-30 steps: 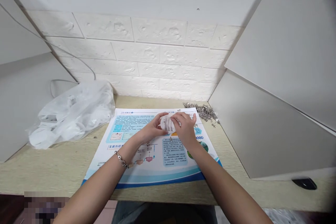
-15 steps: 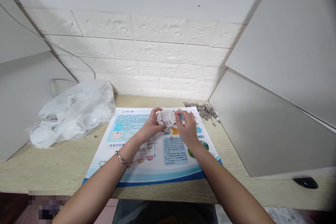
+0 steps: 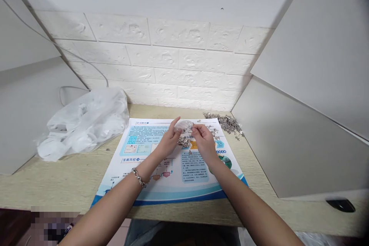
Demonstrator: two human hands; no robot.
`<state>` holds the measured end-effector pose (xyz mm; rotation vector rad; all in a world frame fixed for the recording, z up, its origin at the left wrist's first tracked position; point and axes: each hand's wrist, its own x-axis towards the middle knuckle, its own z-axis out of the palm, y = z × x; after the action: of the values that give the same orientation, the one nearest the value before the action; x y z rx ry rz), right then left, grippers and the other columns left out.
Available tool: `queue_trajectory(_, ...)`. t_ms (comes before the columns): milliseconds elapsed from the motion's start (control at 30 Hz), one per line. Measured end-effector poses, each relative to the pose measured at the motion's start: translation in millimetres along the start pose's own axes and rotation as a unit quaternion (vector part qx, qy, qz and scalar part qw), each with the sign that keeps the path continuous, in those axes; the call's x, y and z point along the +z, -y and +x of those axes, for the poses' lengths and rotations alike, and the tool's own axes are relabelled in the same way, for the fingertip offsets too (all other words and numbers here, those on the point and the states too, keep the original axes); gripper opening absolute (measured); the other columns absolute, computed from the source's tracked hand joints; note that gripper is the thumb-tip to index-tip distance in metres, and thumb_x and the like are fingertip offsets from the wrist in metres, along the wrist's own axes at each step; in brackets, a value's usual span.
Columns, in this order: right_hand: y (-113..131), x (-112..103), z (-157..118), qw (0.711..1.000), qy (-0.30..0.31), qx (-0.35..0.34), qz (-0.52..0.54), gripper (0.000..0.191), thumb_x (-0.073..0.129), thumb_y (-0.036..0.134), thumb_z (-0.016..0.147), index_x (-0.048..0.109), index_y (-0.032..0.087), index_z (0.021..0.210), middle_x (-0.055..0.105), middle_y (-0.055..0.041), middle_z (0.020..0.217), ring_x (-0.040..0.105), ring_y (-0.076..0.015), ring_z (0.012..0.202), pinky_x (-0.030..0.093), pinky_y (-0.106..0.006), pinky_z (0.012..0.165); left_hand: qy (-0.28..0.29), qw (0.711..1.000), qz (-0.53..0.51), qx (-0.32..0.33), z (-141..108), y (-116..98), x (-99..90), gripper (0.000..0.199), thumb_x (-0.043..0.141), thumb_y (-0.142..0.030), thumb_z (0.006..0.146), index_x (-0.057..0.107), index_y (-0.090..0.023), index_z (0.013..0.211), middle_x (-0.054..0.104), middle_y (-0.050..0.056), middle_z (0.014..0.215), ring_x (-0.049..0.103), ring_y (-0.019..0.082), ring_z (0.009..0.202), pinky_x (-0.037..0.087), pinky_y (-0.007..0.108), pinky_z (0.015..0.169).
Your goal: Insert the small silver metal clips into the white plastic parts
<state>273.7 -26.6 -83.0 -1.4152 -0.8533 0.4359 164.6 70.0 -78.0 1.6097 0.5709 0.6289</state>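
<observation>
My left hand grips a white, oval plastic piece by its left side, thumb in front and fingers behind. The piece is tilted so that it looks narrow. At its right edge my right hand is closed in a pinch; a tiny silvery bit shows near the fingertips, too small to name. Just below the piece, small silvery metal parts lie in a heap on a printed sheet. A few more parts are scattered on the sheet beyond my right hand.
A larger pile of small metal parts lies at the back right by the panel. On the left, a translucent plastic bag holds white pieces. A brick-patterned wall closes off the back.
The white piece has tipped from showing its ribbed face to a flatter angle. My left fingers have shifted on it; my right hand stays at its right edge. The view has shifted slightly.
</observation>
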Motion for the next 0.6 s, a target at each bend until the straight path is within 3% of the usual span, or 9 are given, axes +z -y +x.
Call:
queue_trajectory(67,-1.2,-1.3,1.5,1.000,0.000,0.000,0.012,0.024,0.049,0.042,0.080,0.055,0.019,0.085,0.062,-0.0030,0.081,0.057,-0.0152,0.072,0.046,-0.027,0.063,-0.024,0.998,0.055,0.015,0.7,-0.7,-1.6,0.042,0.054,-0.035,0.077,0.049,-0.023,0.117,0.057,0.006,0.103,0.052,0.021,0.094,0.042,0.033,0.080)
queue_trajectory(167,-4.1,-8.8,7.5,1.000,-0.001,-0.015,0.001,0.024,0.047,0.041,0.081,0.055,0.019,0.086,0.064,-0.0055,0.094,0.059,-0.0167,0.082,0.047,-0.029,0.069,-0.046,0.994,0.099,-0.007,4.0,-3.2,-5.2,0.022,0.058,-0.031,0.072,0.061,-0.018,0.089,0.061,0.004,0.083,0.054,0.021,0.080,0.044,0.034,0.074)
queue_trajectory(267,-8.5,-23.6,16.6,0.991,-0.003,-0.040,-0.125,0.022,0.044,0.037,0.082,0.058,0.020,0.085,0.064,-0.0053,0.093,0.059,-0.0184,0.084,0.047,-0.033,0.072,-0.039,0.997,-0.022,-0.069,7.5,-5.6,-7.4,0.020,0.061,-0.026,0.070,0.060,-0.015,0.086,0.060,0.003,0.077,0.055,0.015,0.070,0.046,0.029,0.068)
queue_trajectory(400,-17.5,-39.2,24.7,0.938,0.036,-0.071,-0.337,0.017,0.050,0.024,0.076,0.060,0.020,0.062,0.060,-0.0080,0.107,0.052,-0.0247,0.104,0.036,-0.047,0.091,-0.067,0.965,-0.219,-0.128,8.8,-10.1,-7.0,0.031,0.069,-0.014,0.063,0.055,-0.014,0.091,0.061,0.002,0.077,0.058,0.009,0.067,0.048,0.018,0.064)
queue_trajectory(533,-24.4,-39.7,24.7,0.908,0.076,-0.045,-0.410,0.017,0.055,0.023,0.072,0.063,0.021,0.057,0.055,-0.0092,0.117,0.044,-0.0304,0.114,0.013,-0.066,0.095,-0.068,0.940,-0.287,-0.169,8.6,-13.3,-5.7,0.031,0.069,-0.005,0.063,0.056,-0.014,0.089,0.063,0.001,0.076,0.061,0.007,0.066,0.050,0.012,0.060)
queue_trajectory(600,-24.7,-38.9,23.8,0.903,0.081,-0.047,-0.419,0.014,0.058,0.024,0.071,0.064,0.022,0.058,0.054,-0.0083,0.120,0.042,-0.0313,0.116,0.005,-0.070,0.093,-0.073,0.934,-0.300,-0.178,8.7,-13.2,-5.3,0.028,0.069,-0.004,0.062,0.058,-0.013,0.087,0.064,0.002,0.076,0.062,0.007,0.068,0.050,0.011,0.061)
